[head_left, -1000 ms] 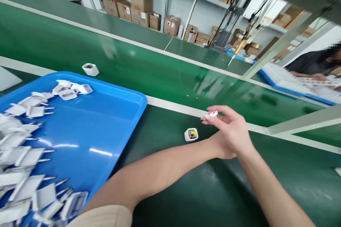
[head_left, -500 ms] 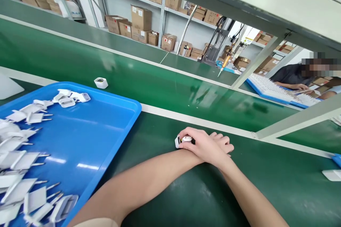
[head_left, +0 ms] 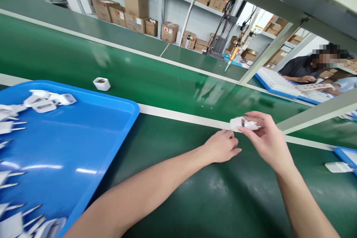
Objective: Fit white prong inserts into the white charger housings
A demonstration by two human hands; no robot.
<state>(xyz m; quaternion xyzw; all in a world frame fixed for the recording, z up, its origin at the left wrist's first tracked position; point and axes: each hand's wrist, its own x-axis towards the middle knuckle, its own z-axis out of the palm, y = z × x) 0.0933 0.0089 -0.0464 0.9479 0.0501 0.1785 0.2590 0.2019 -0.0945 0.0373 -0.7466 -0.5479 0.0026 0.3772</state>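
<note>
My right hand [head_left: 267, 139] is closed, thumb and fingers pinching a white plug charger [head_left: 239, 123] with an open dark slot and a pronged end toward my palm. Just left of it and lower, my left hand [head_left: 221, 147] rests over the green bench [head_left: 173, 134] with its fingers curled; whatever it holds, if anything, is hidden. On the left a blue tray [head_left: 111, 119] carries several white charger pieces [head_left: 44, 105], many with metal prongs.
A lone white casing [head_left: 102, 84] stands on the green belt [head_left: 156, 85] behind the tray. A slanted metal post [head_left: 320, 117] rises right of my hands. At right lie a white plug [head_left: 338, 167] and another blue tray [head_left: 346, 152]. Across the belt sits a co-worker [head_left: 301, 68].
My right hand has lifted off my left forearm and moved right and up with the white charger. My left hand stays low, fingers curled. The view has shifted rightward.
</note>
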